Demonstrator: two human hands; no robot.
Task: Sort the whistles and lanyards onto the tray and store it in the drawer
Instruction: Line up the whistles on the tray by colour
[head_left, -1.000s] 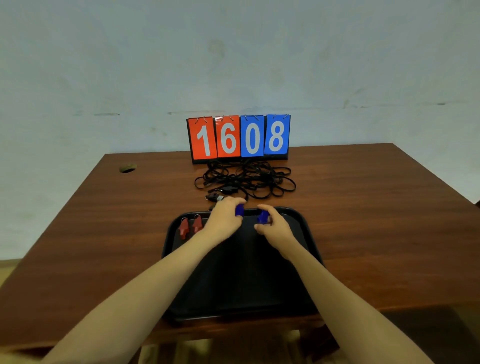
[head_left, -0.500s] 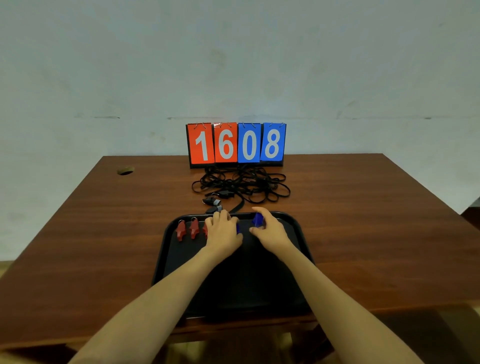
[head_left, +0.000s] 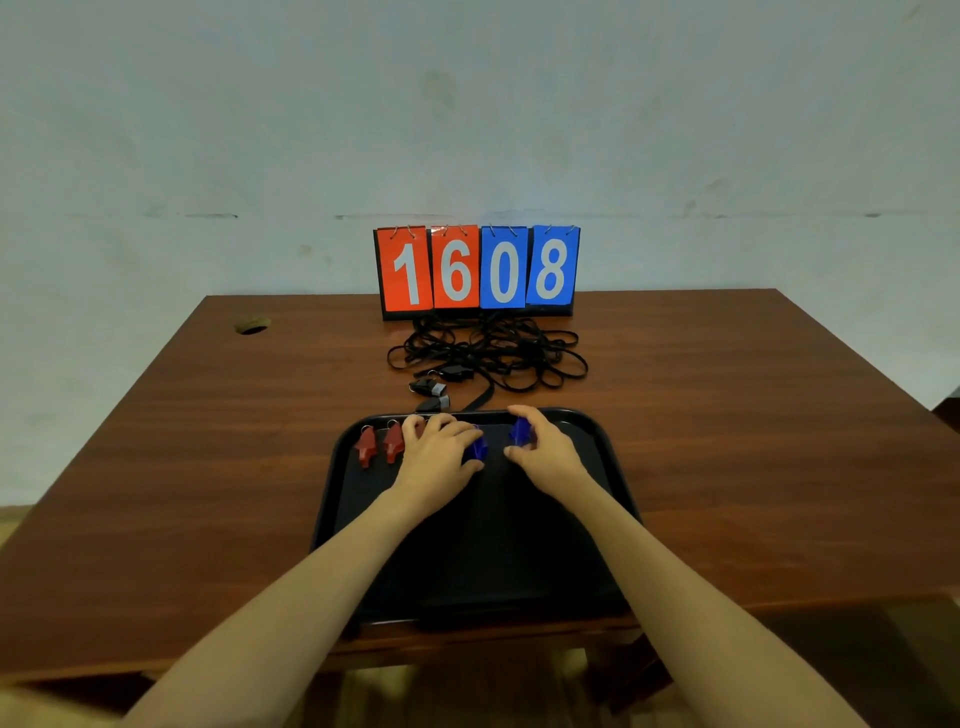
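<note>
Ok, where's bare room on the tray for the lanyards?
Free on the tray: the near half, from the left hand and right hand to the front rim, and the strip right of the right hand. Crowded: the far edge: red whistles, blue whistles.

A: What did the person's arms look like in the head view?

B: Two of them showed in the lower half of the frame. The left forearm (head_left: 311, 597), at lower left, was bare from the wrist down to the bottom edge.

A: And the other one?

B: The right forearm (head_left: 675, 587), at lower right, was bare along the same length. The wide lens made both look thick near the bottom edge and slim at the wrists.

A: The hands?

B: The left hand (head_left: 434, 457) and the right hand (head_left: 548, 454), near the middle of the frame, were bare too. The nails were too small to judge.
</note>
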